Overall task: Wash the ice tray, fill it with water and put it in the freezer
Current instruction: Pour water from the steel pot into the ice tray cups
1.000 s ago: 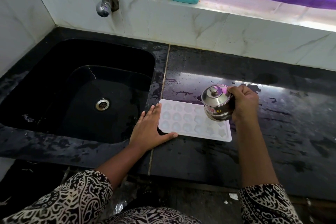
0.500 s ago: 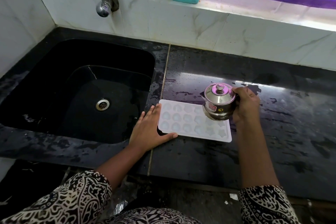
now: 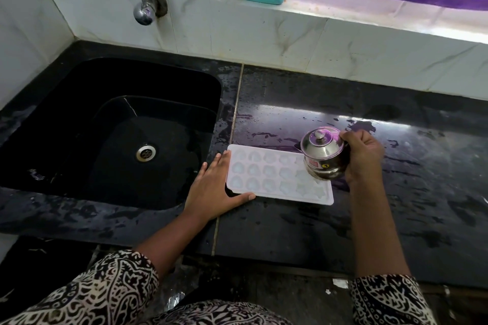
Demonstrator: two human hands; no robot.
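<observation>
White ice tray [image 3: 264, 174] lies flat on the wet black countertop [image 3: 290, 232], just right of the sink [image 3: 216, 103]. Left hand [image 3: 214, 187] is released: fingers straight against the tray's sink-side short edge, thumb along its near edge. Right hand [image 3: 361, 155] grasps a small lidded steel pot [image 3: 323, 155] over the tray end farthest from the sink; contact between pot and tray cannot be judged.

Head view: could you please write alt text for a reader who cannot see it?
A person's right hand holds a lidded steel pot over the right end of a white ice tray on a black counter beside a sink; the left hand rests flat against the tray's left edge.
</observation>
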